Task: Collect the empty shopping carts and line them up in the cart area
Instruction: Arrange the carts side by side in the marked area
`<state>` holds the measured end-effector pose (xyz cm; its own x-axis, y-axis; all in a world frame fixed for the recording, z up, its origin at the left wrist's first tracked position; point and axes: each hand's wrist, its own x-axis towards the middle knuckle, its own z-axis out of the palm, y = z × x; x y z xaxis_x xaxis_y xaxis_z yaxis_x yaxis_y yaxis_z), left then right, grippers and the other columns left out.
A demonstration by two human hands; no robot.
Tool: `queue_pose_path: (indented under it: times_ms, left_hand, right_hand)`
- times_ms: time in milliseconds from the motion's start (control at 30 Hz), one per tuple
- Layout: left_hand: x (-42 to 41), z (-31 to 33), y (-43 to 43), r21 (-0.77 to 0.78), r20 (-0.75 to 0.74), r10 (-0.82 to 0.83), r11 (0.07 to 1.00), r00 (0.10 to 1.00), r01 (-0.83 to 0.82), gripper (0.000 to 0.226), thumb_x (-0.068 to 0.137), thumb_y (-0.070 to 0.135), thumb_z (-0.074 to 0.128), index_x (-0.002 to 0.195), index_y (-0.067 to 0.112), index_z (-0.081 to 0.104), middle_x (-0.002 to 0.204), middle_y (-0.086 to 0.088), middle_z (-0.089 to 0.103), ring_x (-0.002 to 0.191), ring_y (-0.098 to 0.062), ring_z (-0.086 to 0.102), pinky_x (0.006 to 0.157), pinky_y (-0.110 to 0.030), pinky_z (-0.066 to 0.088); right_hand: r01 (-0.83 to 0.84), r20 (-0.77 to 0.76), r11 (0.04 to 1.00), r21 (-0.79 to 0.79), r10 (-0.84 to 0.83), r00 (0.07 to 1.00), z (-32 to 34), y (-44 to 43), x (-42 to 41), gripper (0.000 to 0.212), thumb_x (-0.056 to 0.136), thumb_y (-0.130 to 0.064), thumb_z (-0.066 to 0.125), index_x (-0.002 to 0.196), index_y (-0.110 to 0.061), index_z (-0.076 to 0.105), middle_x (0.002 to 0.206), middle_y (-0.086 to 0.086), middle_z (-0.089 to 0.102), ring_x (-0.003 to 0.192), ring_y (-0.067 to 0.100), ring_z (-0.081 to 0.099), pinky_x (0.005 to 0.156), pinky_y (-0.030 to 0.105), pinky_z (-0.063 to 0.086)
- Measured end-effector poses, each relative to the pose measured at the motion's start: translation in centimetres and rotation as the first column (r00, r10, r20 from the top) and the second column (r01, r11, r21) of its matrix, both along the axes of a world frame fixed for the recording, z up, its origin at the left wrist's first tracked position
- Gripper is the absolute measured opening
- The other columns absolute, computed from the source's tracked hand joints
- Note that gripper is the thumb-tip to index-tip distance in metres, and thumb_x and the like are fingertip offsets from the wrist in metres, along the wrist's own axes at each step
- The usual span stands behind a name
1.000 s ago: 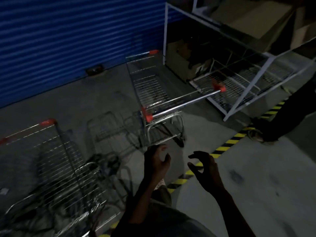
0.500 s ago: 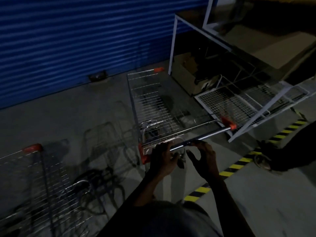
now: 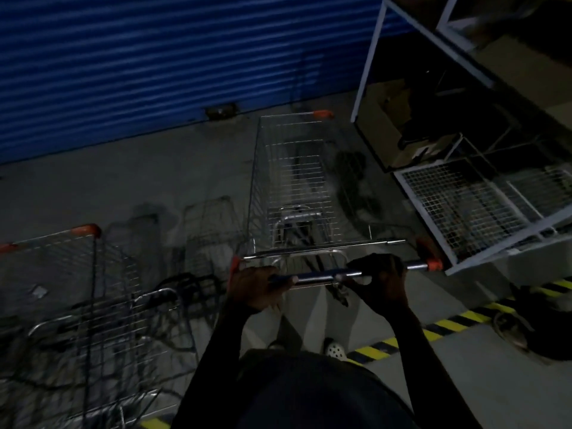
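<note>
An empty wire shopping cart (image 3: 294,181) with orange corner caps stands straight ahead, its nose toward the blue shutter. Both my hands grip its chrome handle bar (image 3: 318,277): my left hand (image 3: 258,287) near the bar's left end, my right hand (image 3: 379,278) right of the middle. A second empty cart (image 3: 80,305) stands at the lower left, its basket dim and partly cut off by the frame.
A blue roller shutter (image 3: 154,63) closes the far side. A white-framed rack (image 3: 470,193) with wire mesh panels and a cardboard box stands close on the right. Yellow-black floor tape (image 3: 439,328) runs under my feet. Another person's shoe (image 3: 510,329) is at right.
My hands went from hanging free in front of me to gripping the cart's handle bar. The view has moved closer, and the cart now points straight at the shutter.
</note>
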<state>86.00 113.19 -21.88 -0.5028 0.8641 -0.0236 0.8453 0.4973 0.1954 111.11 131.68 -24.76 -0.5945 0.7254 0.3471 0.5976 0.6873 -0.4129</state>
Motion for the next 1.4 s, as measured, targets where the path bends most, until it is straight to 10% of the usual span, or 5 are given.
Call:
queue_pose_path:
  times_ms: [467, 833, 1067, 1200, 1400]
  left_hand:
    - [-1.4, -0.8, -0.3, 0.094, -0.198, 0.039, 0.995, 0.979, -0.021, 0.068, 0.078, 0.088, 0.055, 0.052, 0.031, 0.027, 0.047, 0.011, 0.052, 0.059, -0.011, 0.064, 0.107, -0.054, 0.042]
    - [-13.2, 0.0, 4.7, 0.055, -0.091, 0.196, 0.98, 0.976, -0.191, 0.082, 0.074, 0.102, 0.026, 0.05, 0.027, 0.05, 0.06, 0.011, 0.066, 0.08, -0.012, 0.074, 0.115, -0.053, 0.037]
    - [-22.9, -0.1, 8.1, 0.102, 0.382, 0.242, 0.948, 0.892, -0.301, 0.114, 0.068, 0.103, 0.043, 0.135, 0.013, 0.066, 0.14, -0.012, 0.064, 0.138, -0.028, 0.053, 0.123, -0.049, 0.028]
    - [-26.2, 1.6, 8.6, -0.092, -0.14, 0.222, 0.968, 0.965, -0.236, 0.094, 0.07, 0.105, 0.014, 0.107, 0.044, 0.076, 0.114, 0.016, 0.075, 0.125, -0.007, 0.061, 0.125, -0.047, 0.015]
    - [-32.6, 0.9, 7.5, -0.142, -0.069, 0.233, 0.96, 0.97, -0.241, 0.103, 0.064, 0.108, 0.005, 0.092, 0.039, 0.075, 0.109, 0.022, 0.075, 0.125, -0.002, 0.06, 0.127, -0.048, 0.005]
  right_hand:
    - [-0.139, 0.148, 0.974, 0.18, 0.113, 0.982, -0.1, 3.7, -0.3, 0.069, 0.083, -0.087, 0.056, 0.077, -0.02, 0.073, 0.08, 0.001, 0.067, 0.087, 0.032, 0.065, 0.094, 0.053, 0.041]
    - [-0.2, 0.107, 0.972, 0.125, 0.188, 0.976, -0.5, 10.5, -14.1, 0.07, 0.08, -0.092, 0.053, 0.076, -0.024, 0.069, 0.081, -0.003, 0.066, 0.088, 0.03, 0.067, 0.092, 0.053, 0.047]
    - [-0.187, 0.073, 0.964, 0.191, 0.176, 0.982, -1.0, 14.8, -25.4, 0.066, 0.075, -0.089, 0.06, 0.08, -0.025, 0.076, 0.085, -0.006, 0.074, 0.091, 0.024, 0.072, 0.096, 0.046, 0.04]
    - [-0.188, 0.05, 0.968, 0.169, 0.182, 0.982, -1.8, 15.8, -30.5, 0.075, 0.076, -0.095, 0.052, 0.084, -0.024, 0.079, 0.095, -0.004, 0.078, 0.102, 0.027, 0.072, 0.098, 0.048, 0.046]
    - [-0.17, -0.021, 0.956, 0.239, 0.18, 0.983, -1.6, 14.3, -36.0, 0.068, 0.073, -0.089, 0.066, 0.076, -0.021, 0.075, 0.084, -0.002, 0.076, 0.09, 0.029, 0.071, 0.09, 0.043, 0.048]
